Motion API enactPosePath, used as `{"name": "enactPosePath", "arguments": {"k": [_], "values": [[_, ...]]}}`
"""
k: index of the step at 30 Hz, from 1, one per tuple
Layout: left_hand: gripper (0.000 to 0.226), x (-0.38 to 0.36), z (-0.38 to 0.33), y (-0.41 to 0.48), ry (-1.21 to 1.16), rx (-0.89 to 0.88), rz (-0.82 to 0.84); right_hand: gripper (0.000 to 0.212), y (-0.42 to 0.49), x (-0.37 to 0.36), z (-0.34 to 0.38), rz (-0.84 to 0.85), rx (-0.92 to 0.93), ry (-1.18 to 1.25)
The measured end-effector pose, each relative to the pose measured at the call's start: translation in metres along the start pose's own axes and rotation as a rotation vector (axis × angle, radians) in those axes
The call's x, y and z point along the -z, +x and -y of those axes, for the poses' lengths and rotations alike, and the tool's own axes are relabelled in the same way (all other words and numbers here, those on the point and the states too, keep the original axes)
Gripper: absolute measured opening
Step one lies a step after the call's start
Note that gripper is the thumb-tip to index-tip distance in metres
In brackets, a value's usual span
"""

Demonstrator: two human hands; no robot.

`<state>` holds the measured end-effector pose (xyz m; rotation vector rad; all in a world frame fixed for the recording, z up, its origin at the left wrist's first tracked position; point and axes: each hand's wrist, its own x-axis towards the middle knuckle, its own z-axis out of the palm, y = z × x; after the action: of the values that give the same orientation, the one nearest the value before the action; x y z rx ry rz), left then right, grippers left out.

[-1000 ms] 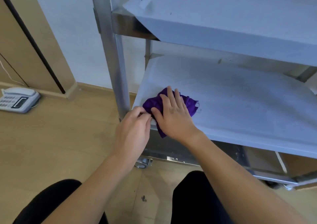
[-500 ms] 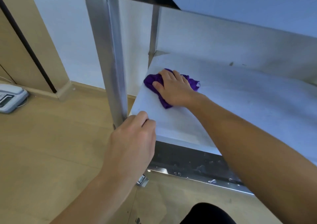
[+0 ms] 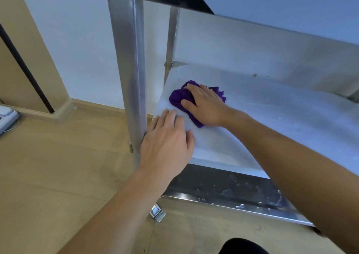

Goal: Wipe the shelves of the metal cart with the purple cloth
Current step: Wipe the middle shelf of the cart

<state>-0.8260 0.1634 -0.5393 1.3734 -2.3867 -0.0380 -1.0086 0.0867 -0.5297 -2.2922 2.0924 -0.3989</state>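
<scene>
The purple cloth (image 3: 179,97) lies bunched on the lower shelf (image 3: 272,121) of the metal cart, near its left rear corner. My right hand (image 3: 204,106) lies flat on top of the cloth, fingers fairly straight, pressing it down onto the shelf. My left hand (image 3: 167,141) rests palm down on the shelf's front left corner, fingers straight, beside the cart's front left post (image 3: 128,69). Part of the cloth is hidden under my right hand.
The shelf above (image 3: 272,1) overhangs close over the working space. A rear post (image 3: 172,43) stands at the shelf's back left corner. A caster (image 3: 157,213) shows under the cart. A white phone (image 3: 5,117) lies on the wooden floor at far left.
My right hand has pushed the cloth from the front edge deeper onto the shelf. My left hand moved from the shelf's front corner edge onto its top, fingers now flat. The view came closer.
</scene>
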Motion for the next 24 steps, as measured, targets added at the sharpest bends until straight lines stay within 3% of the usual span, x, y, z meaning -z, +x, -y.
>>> {"name": "enactPosePath", "arguments": {"k": [4, 10, 15, 21, 24], "values": [[0.054, -0.005, -0.002, -0.003, 0.025, -0.028, -0.002, 0.052, -0.004, -0.004, -0.004, -0.038, 0.042, 0.024], [0.056, -0.013, -0.004, -0.002, 0.008, -0.017, 0.024, 0.055, 0.086, -0.011, -0.018, 0.04, -0.271, 0.004], [0.059, -0.014, -0.005, 0.001, 0.014, -0.021, 0.018, 0.056, 0.124, -0.014, -0.024, 0.019, -0.383, 0.08], [0.056, -0.009, -0.003, 0.0, -0.001, -0.026, 0.031, 0.056, 0.076, -0.003, -0.011, 0.105, -0.278, 0.034], [0.055, -0.009, -0.004, -0.001, 0.0, -0.033, 0.021, 0.049, 0.005, 0.0, -0.001, 0.03, -0.119, -0.017]]}}
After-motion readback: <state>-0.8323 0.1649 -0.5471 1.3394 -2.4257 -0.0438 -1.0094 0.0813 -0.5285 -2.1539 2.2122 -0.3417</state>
